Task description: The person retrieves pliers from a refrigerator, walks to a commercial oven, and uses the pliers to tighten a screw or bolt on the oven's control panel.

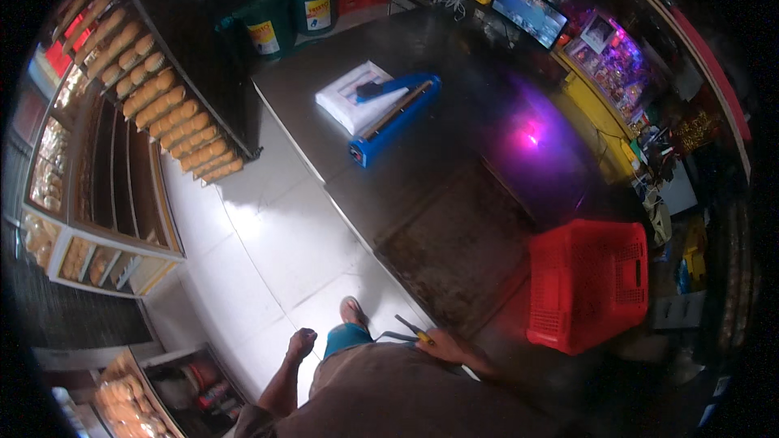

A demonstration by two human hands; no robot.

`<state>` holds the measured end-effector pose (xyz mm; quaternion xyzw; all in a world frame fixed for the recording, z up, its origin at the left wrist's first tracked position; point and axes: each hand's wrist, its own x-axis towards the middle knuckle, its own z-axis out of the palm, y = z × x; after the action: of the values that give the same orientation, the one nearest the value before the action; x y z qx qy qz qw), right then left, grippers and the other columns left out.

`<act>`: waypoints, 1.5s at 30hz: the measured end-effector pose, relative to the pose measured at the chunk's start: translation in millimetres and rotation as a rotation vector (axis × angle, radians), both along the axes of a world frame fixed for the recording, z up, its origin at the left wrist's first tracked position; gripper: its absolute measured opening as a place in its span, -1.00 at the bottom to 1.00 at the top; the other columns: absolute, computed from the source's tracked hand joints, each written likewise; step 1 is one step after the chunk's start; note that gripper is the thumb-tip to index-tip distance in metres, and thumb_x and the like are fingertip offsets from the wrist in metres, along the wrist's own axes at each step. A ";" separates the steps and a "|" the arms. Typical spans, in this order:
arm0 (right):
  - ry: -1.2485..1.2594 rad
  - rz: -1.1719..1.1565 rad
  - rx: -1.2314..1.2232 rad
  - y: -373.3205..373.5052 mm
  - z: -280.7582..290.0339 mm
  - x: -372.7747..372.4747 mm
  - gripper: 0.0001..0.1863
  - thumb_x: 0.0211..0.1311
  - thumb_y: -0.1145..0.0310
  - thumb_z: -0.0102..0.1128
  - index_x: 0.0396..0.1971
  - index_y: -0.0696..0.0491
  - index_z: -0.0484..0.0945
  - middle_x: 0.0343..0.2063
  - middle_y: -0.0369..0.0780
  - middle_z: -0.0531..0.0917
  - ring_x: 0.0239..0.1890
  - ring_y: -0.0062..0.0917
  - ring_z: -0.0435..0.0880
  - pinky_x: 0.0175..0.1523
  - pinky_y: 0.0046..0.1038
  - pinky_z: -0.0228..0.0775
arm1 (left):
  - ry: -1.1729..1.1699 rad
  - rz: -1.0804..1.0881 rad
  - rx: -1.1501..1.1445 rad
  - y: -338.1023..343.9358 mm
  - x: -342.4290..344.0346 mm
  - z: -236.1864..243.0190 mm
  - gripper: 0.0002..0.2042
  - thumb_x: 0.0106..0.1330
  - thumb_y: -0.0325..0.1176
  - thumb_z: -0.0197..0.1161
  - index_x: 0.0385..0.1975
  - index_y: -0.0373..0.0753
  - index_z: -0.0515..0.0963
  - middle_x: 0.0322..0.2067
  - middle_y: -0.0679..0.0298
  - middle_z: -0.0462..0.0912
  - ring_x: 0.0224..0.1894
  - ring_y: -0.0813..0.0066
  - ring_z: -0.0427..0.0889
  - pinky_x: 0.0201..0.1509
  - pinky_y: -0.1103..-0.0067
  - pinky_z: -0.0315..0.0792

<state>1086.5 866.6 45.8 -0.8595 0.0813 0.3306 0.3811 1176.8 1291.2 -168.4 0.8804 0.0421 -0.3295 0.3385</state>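
Note:
My right hand (445, 347) is at the table's near edge, closed around what looks like a pair of tongs (406, 326). Two thin metal arms spread out to the left from it, with a yellow part by my fingers. On my left, my left hand (302, 344) hangs over the floor with its fingers curled, and I see nothing in it. Farther along the dark table (454, 138) a blue bag sealer (396, 120) lies partly across a white stack of plastic bags (350, 97).
A red plastic crate (588, 284) stands on the table at right. A lit screen (529, 13) and cluttered shelving line the far right. Racks of bread rolls (174, 109) and a glass-fronted bread cabinet (114, 186) flank the tiled floor (260, 251). Dark green buckets (318, 12) stand beyond the table.

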 end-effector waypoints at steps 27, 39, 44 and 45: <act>-0.192 -0.064 0.460 204.7 -21.3 589.2 -0.48 0.27 -0.07 0.09 -0.45 0.17 0.62 -0.71 -0.21 0.53 -0.61 -0.51 0.52 -0.41 -0.40 0.32 | -0.119 0.280 -0.037 119.2 423.2 63.4 -0.62 0.23 -0.12 0.20 -0.11 -0.30 0.58 -0.19 -0.03 0.66 -0.09 0.06 0.64 0.02 0.37 0.50; 0.258 -1.099 1.215 167.1 -99.1 747.8 -0.66 0.32 0.02 0.06 -0.49 -0.02 0.45 -0.49 -0.22 0.58 -0.44 -0.41 0.60 -0.37 -0.30 0.45 | -0.221 -0.223 -0.165 163.3 718.3 61.5 -0.63 0.26 -0.13 0.21 -0.09 -0.27 0.57 -0.23 0.02 0.68 -0.17 0.10 0.66 -0.04 0.33 0.51; -0.068 -1.152 0.756 198.4 -70.7 762.9 -0.58 0.35 -0.04 0.02 -0.55 -0.02 0.41 -0.57 -0.18 0.57 -0.54 -0.37 0.60 -0.46 -0.28 0.46 | -0.314 -0.310 -0.107 150.2 852.8 48.5 -0.66 0.26 -0.13 0.20 -0.15 -0.27 0.58 -0.23 0.04 0.66 -0.16 0.11 0.65 -0.05 0.34 0.51; 0.005 -1.235 0.869 203.0 -59.5 767.3 -0.56 0.34 -0.07 0.02 -0.53 0.00 0.43 -0.59 -0.17 0.57 -0.58 -0.37 0.59 -0.49 -0.28 0.46 | -0.292 -0.296 -0.131 133.5 875.5 46.8 -0.66 0.25 -0.13 0.21 -0.15 -0.27 0.58 -0.23 0.04 0.66 -0.17 0.10 0.65 -0.06 0.34 0.51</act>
<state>1853.8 1069.5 -13.7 -0.4292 0.4115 0.0612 0.8017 2052.3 1424.7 -121.6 0.8914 -0.1585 -0.2465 0.3457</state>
